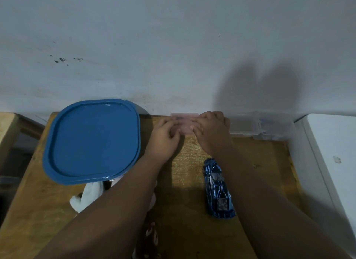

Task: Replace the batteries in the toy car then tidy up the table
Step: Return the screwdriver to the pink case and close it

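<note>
A shiny blue toy car (pixel 218 190) lies on the wooden table (pixel 183 210), nose pointing away from me, just beside my right forearm. At the table's far edge by the wall, my left hand (pixel 163 138) and my right hand (pixel 211 132) both grip a small pale pink translucent case (pixel 184 117). Their fingers cover most of the case, so its contents are hidden. I cannot tell whether its lid is up or down.
A large container with a blue lid (pixel 92 141) stands at the left. A clear plastic organizer box (pixel 256 125) sits against the wall at the right. White and patterned cloth (pixel 86 195) lies under my left arm. A white appliance (pixel 331 162) borders the table's right side.
</note>
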